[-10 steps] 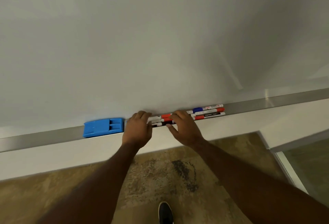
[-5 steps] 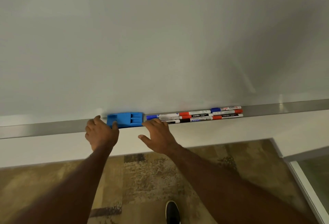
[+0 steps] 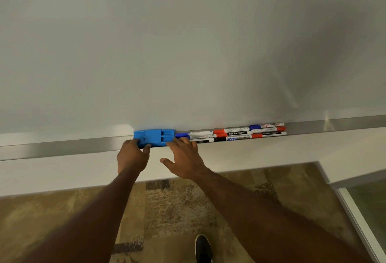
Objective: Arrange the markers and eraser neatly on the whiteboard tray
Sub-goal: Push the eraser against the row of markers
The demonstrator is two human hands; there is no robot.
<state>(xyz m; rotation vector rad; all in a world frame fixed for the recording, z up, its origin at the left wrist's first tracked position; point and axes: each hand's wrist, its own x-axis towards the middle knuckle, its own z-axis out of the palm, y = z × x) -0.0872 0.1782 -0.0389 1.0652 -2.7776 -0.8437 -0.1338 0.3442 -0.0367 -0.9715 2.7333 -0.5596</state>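
A blue eraser lies flat on the metal whiteboard tray. My left hand grips its left end, thumb on the front edge. My right hand has spread fingers, with fingertips touching the eraser's right end and the nearest marker caps. Several markers with blue, red and black caps lie in parallel rows along the tray, right of the eraser and almost touching it.
The whiteboard fills the upper view. Below the tray runs a white ledge, then patterned carpet with my dark shoe. A glass panel frame stands at the lower right.
Both hands left the markers and went left to the eraser. The eraser now sits closer to the markers, with my left hand further onto its left end.
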